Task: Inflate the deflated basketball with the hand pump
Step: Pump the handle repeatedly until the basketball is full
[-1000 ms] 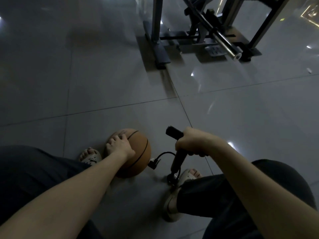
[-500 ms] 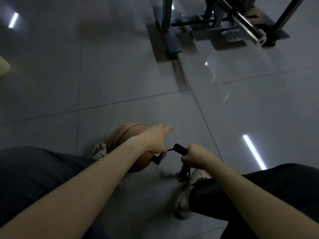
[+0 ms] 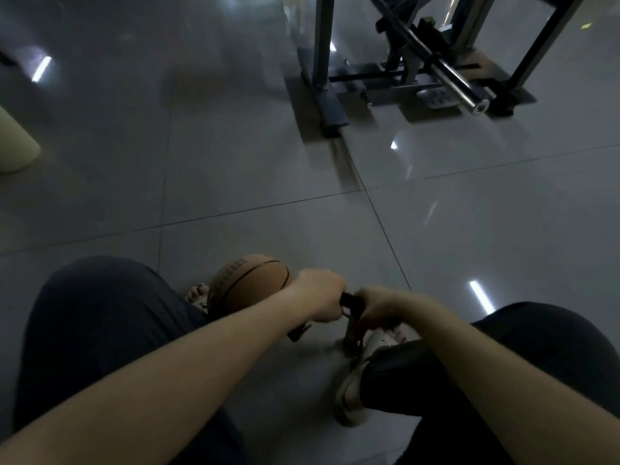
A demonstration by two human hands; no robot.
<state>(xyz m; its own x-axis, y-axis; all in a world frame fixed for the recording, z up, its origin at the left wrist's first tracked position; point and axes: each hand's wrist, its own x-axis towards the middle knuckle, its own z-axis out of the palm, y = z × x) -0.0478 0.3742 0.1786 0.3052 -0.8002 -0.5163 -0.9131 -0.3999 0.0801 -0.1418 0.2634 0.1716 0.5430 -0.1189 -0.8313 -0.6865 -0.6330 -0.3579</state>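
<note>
An orange basketball (image 3: 248, 283) lies on the grey tiled floor between my feet, just left of the pump. The black hand pump (image 3: 350, 305) stands upright by my right sandal (image 3: 355, 387), its base partly hidden. My left hand (image 3: 320, 293) grips the left end of the pump's crossbar handle. My right hand (image 3: 379, 308) grips the right end of the same handle. A black hose connector (image 3: 298, 332) shows under my left wrist, near the ball; where it joins the ball is hidden.
A metal gym rack (image 3: 330, 105) with a chrome barbell end (image 3: 476, 104) stands on the floor ahead to the right. A pale cylindrical object (image 3: 13, 142) sits at the left edge. My knees in dark trousers flank the ball and pump.
My left hand left the top of the basketball, crossed to the right and took hold of the pump handle beside my right hand. The view shifted as my head moved.
</note>
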